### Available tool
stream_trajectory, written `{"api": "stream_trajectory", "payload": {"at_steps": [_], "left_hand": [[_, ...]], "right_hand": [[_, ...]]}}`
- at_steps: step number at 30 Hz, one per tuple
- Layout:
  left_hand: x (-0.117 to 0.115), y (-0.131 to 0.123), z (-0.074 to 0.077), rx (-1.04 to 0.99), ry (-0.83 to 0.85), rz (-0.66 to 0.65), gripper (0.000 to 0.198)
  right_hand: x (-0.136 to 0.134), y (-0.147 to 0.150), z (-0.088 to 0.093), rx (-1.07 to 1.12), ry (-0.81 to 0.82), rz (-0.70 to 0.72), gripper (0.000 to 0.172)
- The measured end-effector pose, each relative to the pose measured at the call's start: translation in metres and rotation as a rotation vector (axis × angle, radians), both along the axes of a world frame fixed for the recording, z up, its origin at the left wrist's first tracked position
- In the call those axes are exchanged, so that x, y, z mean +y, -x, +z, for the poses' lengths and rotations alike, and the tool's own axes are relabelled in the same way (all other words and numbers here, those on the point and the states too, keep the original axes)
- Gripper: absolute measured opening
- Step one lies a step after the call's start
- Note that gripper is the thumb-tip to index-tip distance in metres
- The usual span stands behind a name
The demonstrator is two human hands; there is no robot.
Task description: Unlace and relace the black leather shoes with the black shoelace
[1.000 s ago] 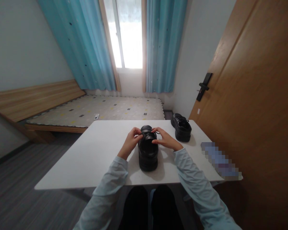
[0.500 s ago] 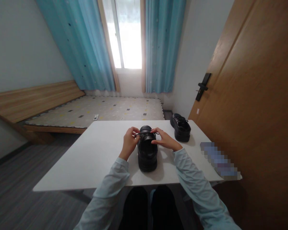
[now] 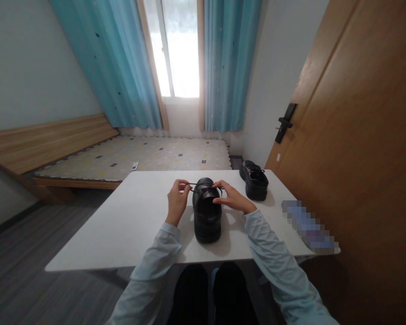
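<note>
A black shoe (image 3: 207,230) stands on the white table (image 3: 131,225) in front of me, its heel toward me. To its left, my left hand (image 3: 177,198) pinches a dark shoelace (image 3: 198,184), which stretches across the top of the shoe. My right hand (image 3: 230,197) is at the shoe's right side, with finger and thumb closed around the lace near the upper; the thumb lies by the shoe's opening. Another black shoe (image 3: 255,183) with laces rests at the table's far right.
A blurred flat object (image 3: 309,228) lies along the table's right edge, beside a wooden door (image 3: 355,135). Past the table is a bed (image 3: 155,155) with a small white remote-like object (image 3: 134,166) on it. Blue curtains (image 3: 228,67) flank the window.
My left hand has drawn a little to the left, away from the shoe, and the lace is now pulled out longer. My right hand has hardly moved.
</note>
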State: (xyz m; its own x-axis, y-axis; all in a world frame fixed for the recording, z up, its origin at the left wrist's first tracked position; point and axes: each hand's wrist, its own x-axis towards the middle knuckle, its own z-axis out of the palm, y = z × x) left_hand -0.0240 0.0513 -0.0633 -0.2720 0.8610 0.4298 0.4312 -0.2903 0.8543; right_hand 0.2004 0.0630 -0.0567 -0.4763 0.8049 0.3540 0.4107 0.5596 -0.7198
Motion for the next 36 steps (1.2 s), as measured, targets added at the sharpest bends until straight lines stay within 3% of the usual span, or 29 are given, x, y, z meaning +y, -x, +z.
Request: {"api": "stream_trajectory", "payload": {"at_steps": [7, 12, 19, 23, 26, 36], "left_hand": [[0.004, 0.009, 0.000, -0.068, -0.042, 0.274, 0.008], [0.005, 0.013, 0.001, -0.202, -0.106, 0.360, 0.010], [0.009, 0.017, -0.001, -0.418, -0.216, 0.358, 0.010], [0.009, 0.018, 0.000, -0.506, -0.259, 0.357, 0.021], [0.006, 0.016, 0.003, -0.471, -0.298, 0.375, 0.027], [-0.004, 0.009, 0.009, -0.309, -0.332, 0.391, 0.017]], "right_hand": [[0.001, -0.002, -0.002, 0.005, -0.002, 0.006, 0.051], [0.001, -0.004, -0.003, 0.009, 0.002, 0.004, 0.052], [0.002, -0.005, -0.003, 0.011, 0.027, 0.000, 0.053], [0.000, -0.005, -0.002, 0.014, 0.042, -0.001, 0.053], [-0.002, -0.004, -0.001, 0.018, 0.066, 0.009, 0.054], [-0.001, -0.001, 0.001, 0.082, -0.007, -0.003, 0.046]]}}
